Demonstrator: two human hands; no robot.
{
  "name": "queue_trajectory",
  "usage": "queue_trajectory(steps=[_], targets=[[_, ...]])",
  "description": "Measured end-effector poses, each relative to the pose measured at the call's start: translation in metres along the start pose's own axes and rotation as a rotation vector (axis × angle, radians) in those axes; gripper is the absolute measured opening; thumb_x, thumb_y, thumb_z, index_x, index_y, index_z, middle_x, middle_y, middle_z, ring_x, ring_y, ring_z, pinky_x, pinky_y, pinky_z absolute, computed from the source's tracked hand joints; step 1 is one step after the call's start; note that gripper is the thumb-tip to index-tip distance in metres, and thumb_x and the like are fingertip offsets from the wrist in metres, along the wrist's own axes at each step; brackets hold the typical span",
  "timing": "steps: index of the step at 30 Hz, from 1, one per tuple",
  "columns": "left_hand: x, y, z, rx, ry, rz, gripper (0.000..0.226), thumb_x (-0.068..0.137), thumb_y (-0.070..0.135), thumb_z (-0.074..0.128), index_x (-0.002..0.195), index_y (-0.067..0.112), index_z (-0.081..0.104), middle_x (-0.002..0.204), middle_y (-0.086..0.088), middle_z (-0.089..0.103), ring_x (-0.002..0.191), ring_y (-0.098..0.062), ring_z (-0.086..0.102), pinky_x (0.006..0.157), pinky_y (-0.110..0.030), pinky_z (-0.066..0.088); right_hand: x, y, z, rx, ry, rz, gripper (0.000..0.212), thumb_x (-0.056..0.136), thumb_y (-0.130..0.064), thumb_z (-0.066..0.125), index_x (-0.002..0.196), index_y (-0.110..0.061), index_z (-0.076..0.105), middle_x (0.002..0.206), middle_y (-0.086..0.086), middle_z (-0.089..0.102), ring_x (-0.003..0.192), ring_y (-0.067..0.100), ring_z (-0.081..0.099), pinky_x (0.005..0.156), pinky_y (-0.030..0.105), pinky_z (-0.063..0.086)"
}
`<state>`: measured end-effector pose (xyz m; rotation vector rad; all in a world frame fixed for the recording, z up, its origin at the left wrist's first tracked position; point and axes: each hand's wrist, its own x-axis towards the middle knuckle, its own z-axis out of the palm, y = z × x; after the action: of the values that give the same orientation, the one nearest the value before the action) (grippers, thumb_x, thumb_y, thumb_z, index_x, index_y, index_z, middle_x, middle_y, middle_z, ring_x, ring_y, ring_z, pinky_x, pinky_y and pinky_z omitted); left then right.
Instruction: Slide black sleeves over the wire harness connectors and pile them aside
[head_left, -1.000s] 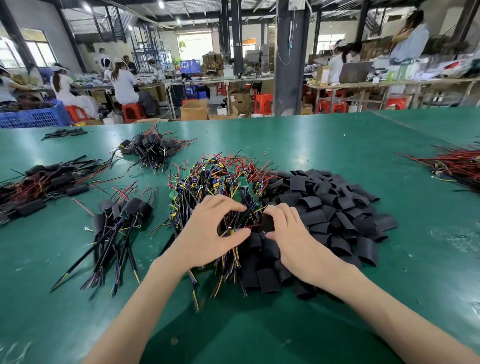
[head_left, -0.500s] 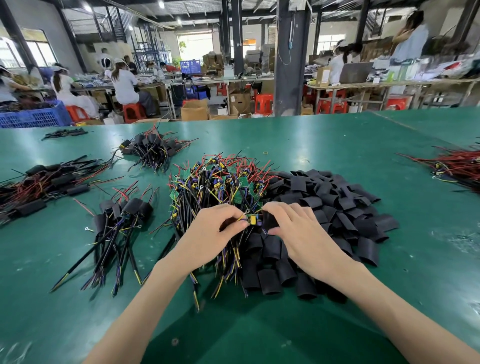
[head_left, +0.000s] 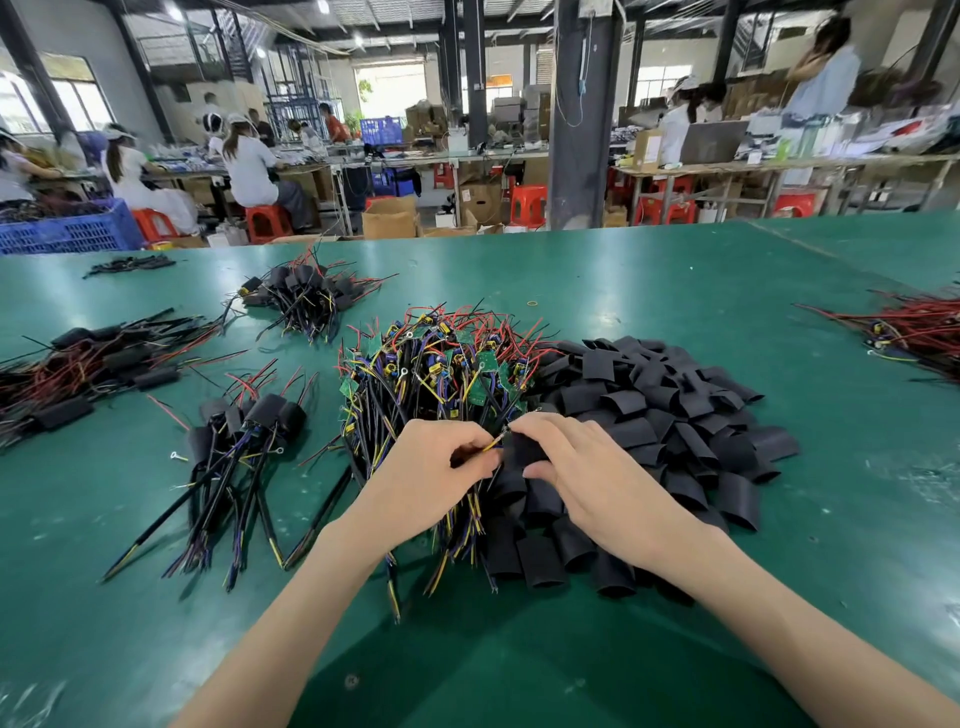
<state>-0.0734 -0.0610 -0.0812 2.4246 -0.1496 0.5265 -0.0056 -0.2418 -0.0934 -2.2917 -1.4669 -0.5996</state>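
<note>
Your left hand (head_left: 431, 483) is pinching a yellow wire (head_left: 488, 448) between curled thumb and forefinger. Your right hand (head_left: 592, 483) is curling its forefinger and thumb round a black sleeve (head_left: 525, 451), just beside the wire's end. Both hands are working where the harness heap (head_left: 436, 374) is meeting the loose sleeve heap (head_left: 654, 405). A pile of sleeved harnesses (head_left: 249, 426) is lying to your left on the green table (head_left: 675, 649).

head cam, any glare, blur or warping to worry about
Head view: soft ceiling-light sheen on the green table; far window blown out; wide-angle bows the table's far edge; standing person top right motion-blurred; left hand and right hand sharp.
</note>
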Motion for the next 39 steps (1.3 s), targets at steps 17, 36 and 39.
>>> queue_trajectory(steps=[17, 36, 39], targets=[[-0.005, -0.068, -0.104, 0.234, 1.009, -0.455, 0.019, 0.084, 0.020, 0.060, 0.091, 0.006, 0.072, 0.084, -0.017, 0.068, 0.085, -0.029, 0.058, 0.077, -0.031, 0.038, -0.001, 0.027, 0.006, -0.266, 0.252, 0.477, 0.051, 0.084, -0.015, 0.063, 0.130, -0.003, 0.047, 0.140, 0.021, 0.040, 0.130, 0.041, 0.034, 0.106, 0.052, 0.029], [0.021, -0.064, -0.032, 0.200, 0.556, -0.366, 0.026, 0.091, 0.028, 0.056, 0.109, 0.011, 0.061, 0.100, -0.005, 0.065, 0.098, -0.027, 0.053, 0.090, -0.038, 0.039, -0.006, 0.045, 0.012, -0.076, -0.126, 0.594, 0.045, 0.091, -0.017, 0.050, 0.135, -0.012, 0.039, 0.136, 0.010, 0.033, 0.122, 0.029, 0.034, 0.098, 0.039, 0.039], [0.021, -0.061, -0.017, 0.185, 0.465, -0.400, 0.036, 0.090, 0.034, 0.059, 0.120, 0.014, 0.056, 0.109, -0.003, 0.057, 0.091, -0.020, 0.052, 0.081, -0.029, 0.035, -0.003, 0.040, 0.007, 0.010, -0.020, 0.535, 0.036, 0.092, -0.013, 0.049, 0.128, -0.012, 0.046, 0.128, 0.007, 0.041, 0.115, 0.026, 0.039, 0.090, 0.044, 0.044]])
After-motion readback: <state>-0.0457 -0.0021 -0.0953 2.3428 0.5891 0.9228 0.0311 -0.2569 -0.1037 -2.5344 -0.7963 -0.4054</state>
